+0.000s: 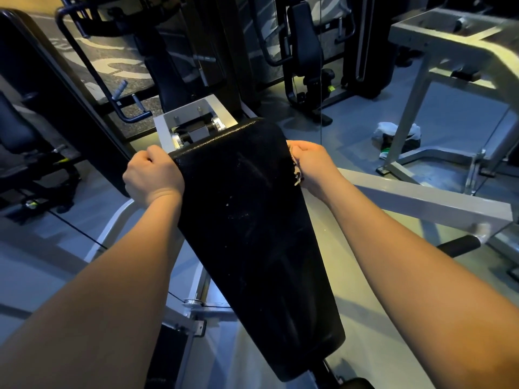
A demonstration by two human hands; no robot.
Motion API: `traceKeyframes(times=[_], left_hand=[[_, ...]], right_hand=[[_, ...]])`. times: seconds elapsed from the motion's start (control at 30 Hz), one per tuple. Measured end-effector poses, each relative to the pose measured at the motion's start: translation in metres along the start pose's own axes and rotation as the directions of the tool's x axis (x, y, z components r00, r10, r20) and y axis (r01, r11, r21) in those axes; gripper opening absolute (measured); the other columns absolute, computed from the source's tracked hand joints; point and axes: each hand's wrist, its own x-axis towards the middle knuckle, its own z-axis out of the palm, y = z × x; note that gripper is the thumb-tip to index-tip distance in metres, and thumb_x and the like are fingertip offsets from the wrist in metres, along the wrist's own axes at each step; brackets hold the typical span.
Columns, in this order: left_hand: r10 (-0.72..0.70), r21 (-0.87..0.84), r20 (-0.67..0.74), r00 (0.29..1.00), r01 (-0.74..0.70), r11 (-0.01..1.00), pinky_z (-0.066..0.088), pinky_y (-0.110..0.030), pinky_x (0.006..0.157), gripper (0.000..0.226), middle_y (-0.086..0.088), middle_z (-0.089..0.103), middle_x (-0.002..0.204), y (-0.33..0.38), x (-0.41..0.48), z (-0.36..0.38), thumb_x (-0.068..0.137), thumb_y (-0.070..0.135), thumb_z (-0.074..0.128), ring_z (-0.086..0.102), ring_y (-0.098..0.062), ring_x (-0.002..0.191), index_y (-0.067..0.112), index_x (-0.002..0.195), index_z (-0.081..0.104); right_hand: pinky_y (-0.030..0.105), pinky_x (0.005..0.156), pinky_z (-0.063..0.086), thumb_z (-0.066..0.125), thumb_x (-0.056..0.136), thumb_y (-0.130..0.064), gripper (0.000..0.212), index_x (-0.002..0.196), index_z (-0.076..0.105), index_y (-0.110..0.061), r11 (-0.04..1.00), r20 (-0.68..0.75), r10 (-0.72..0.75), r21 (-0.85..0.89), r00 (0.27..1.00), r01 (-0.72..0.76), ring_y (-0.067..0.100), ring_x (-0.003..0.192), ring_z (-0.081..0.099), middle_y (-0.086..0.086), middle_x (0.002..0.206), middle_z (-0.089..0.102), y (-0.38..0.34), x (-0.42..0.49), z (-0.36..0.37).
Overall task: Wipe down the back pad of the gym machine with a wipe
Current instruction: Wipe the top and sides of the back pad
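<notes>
The long black back pad [252,234] slopes from the upper middle down toward the lower right, with faint streaks and small white specks on its surface. My left hand [153,175] grips the pad's upper left edge, fingers curled behind it. My right hand [311,165] is closed at the pad's upper right edge on a small crumpled wipe [296,172], of which only pale scraps show against the pad's side.
A grey metal frame bar [421,200] runs right of the pad, and a bracket with rollers [196,127] sits above its top. Other dark gym machines [303,51] stand behind. A white cloth bundle [393,134] lies on the grey floor at right. A thin cable [321,80] hangs near my right hand.
</notes>
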Motion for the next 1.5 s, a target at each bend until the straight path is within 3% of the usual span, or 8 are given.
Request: traceKeyframes(times=[0.13, 0.33, 0.4, 0.57, 0.7, 0.83, 1.2, 1.5], left_hand=[[-0.012, 0.0, 0.01, 1.0, 0.012, 1.0, 0.021, -0.034, 0.048, 0.039, -0.013, 0.054, 0.078, 0.0, 0.001, 0.0, 0.098, 0.028, 0.038, 0.046, -0.031, 0.073, 0.009, 0.066, 0.047], [0.004, -0.018, 0.018, 1.0, -0.004, 1.0, 0.024, -0.034, 0.052, 0.037, -0.012, 0.055, 0.079, -0.003, 0.002, 0.001, 0.097, 0.028, 0.037, 0.049, -0.03, 0.075, 0.006, 0.075, 0.056], [0.0, -0.02, 0.017, 1.0, 0.0, 1.0, 0.023, -0.033, 0.05, 0.036, -0.012, 0.055, 0.079, -0.004, 0.003, 0.001, 0.097, 0.028, 0.037, 0.049, -0.03, 0.075, 0.007, 0.072, 0.053], [0.0, 0.001, 0.012, 1.0, 0.0, 1.0, 0.02, -0.036, 0.05, 0.039, -0.013, 0.054, 0.079, -0.002, 0.002, 0.001, 0.098, 0.028, 0.037, 0.047, -0.03, 0.075, 0.011, 0.064, 0.045], [0.009, 0.006, 0.007, 1.0, -0.009, 1.0, 0.021, -0.031, 0.049, 0.038, -0.013, 0.054, 0.08, -0.003, 0.002, 0.001, 0.099, 0.028, 0.037, 0.047, -0.029, 0.075, 0.007, 0.071, 0.052], [0.016, -0.005, 0.011, 1.0, -0.016, 1.0, 0.023, -0.035, 0.057, 0.036, -0.014, 0.054, 0.078, -0.004, 0.004, 0.001, 0.097, 0.027, 0.037, 0.048, -0.03, 0.075, 0.004, 0.075, 0.055], [0.006, -0.019, 0.042, 0.999, -0.005, 1.0, 0.023, -0.031, 0.049, 0.038, -0.005, 0.046, 0.067, -0.006, 0.006, 0.001, 0.097, 0.028, 0.037, 0.046, -0.028, 0.072, 0.014, 0.062, 0.043], [0.013, -0.032, 0.043, 0.999, -0.011, 0.999, 0.025, -0.029, 0.049, 0.04, -0.006, 0.051, 0.072, -0.008, 0.007, 0.0, 0.098, 0.03, 0.037, 0.048, -0.029, 0.074, 0.003, 0.081, 0.06]], right_hand=[[0.029, 0.077, 0.052, 0.035, 0.107, -0.019, 0.04, 0.107, 0.074, -0.028, 0.978, -0.139, -0.103, -0.193, 0.985, 0.075, 0.009, 0.087, 0.063, -0.003, 0.098, 0.073, 0.055, -0.023, 0.003], [0.033, 0.054, 0.038, 0.046, 0.098, -0.009, 0.036, 0.066, 0.049, -0.025, 0.96, -0.129, 0.137, -0.226, 0.982, -0.164, 0.019, 0.062, 0.047, -0.002, 0.07, 0.051, 0.044, -0.016, 0.005], [0.032, 0.051, 0.036, 0.044, 0.092, -0.004, 0.036, 0.061, 0.053, -0.019, 0.996, -0.134, 0.047, -0.067, 0.99, -0.057, 0.02, 0.054, 0.045, 0.002, 0.062, 0.051, 0.016, -0.009, 0.011], [0.029, 0.085, 0.051, 0.036, 0.108, -0.023, 0.036, 0.125, 0.068, -0.021, 0.966, -0.178, -0.212, -0.187, 0.961, 0.178, 0.018, 0.102, 0.066, -0.002, 0.109, 0.072, 0.046, -0.034, 0.01], [0.034, 0.078, 0.05, 0.04, 0.105, -0.02, 0.029, 0.109, 0.068, -0.023, 0.977, -0.259, -0.099, -0.207, 0.961, 0.045, 0.016, 0.091, 0.062, -0.004, 0.098, 0.069, 0.073, -0.051, 0.009], [0.013, 0.091, 0.048, 0.049, 0.104, -0.018, 0.03, 0.124, 0.07, -0.025, 0.953, -0.29, -0.294, -0.159, 0.91, 0.258, -0.008, 0.103, 0.061, -0.019, 0.11, 0.069, 0.01, -0.031, 0.03], [-0.003, 0.092, 0.032, 0.056, 0.102, -0.007, 0.037, 0.139, 0.061, -0.011, 0.811, -0.292, -0.51, -0.476, 0.809, 0.339, 0.024, 0.129, 0.058, 0.005, 0.137, 0.065, 0.035, -0.054, 0.038], [0.035, 0.111, 0.042, 0.06, 0.095, 0.006, 0.043, 0.136, 0.062, -0.007, 0.482, -0.047, -0.752, -0.72, 0.658, 0.5, 0.031, 0.13, 0.054, 0.011, 0.148, 0.056, 0.059, -0.045, 0.025]])
